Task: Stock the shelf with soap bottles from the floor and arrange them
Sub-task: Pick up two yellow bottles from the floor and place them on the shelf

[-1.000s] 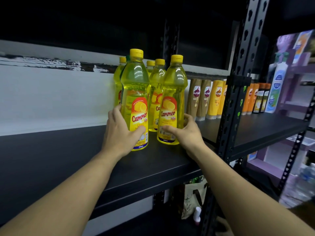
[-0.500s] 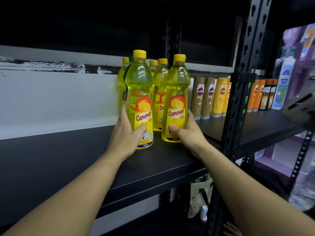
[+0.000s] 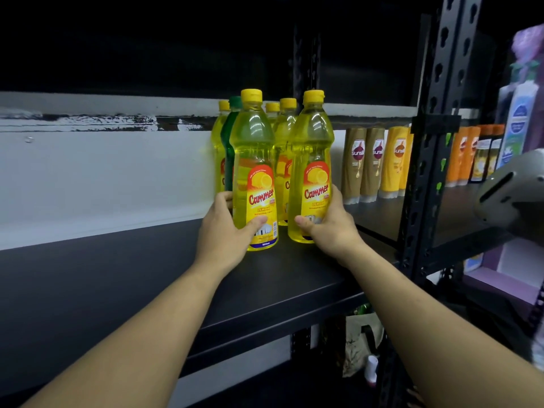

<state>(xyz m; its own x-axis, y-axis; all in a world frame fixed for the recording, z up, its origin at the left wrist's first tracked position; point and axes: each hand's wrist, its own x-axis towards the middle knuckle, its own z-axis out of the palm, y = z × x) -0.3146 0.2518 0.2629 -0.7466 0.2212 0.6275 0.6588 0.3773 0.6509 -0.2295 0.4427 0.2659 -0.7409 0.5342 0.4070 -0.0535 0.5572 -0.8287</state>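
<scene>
Two yellow Cammer soap bottles stand upright at the front of a cluster on the black shelf (image 3: 117, 278). My left hand (image 3: 223, 231) grips the lower part of the left front bottle (image 3: 254, 160). The right front bottle (image 3: 312, 160) is held near its base by my right hand (image 3: 329, 228). Behind them stand several more yellow bottles (image 3: 284, 134) and one green bottle (image 3: 231, 134), mostly hidden.
Brown and yellow Sunsilk bottles (image 3: 374, 166) line the shelf to the right. A black perforated upright post (image 3: 426, 172) divides the shelf from the bay with orange bottles (image 3: 465, 154). A white wall (image 3: 103, 178) backs the shelf. A bag (image 3: 359, 346) sits below.
Both hands have pushed the two front bottles slightly deeper onto the shelf, closer to the cluster behind. The view has drifted a little to the left.
</scene>
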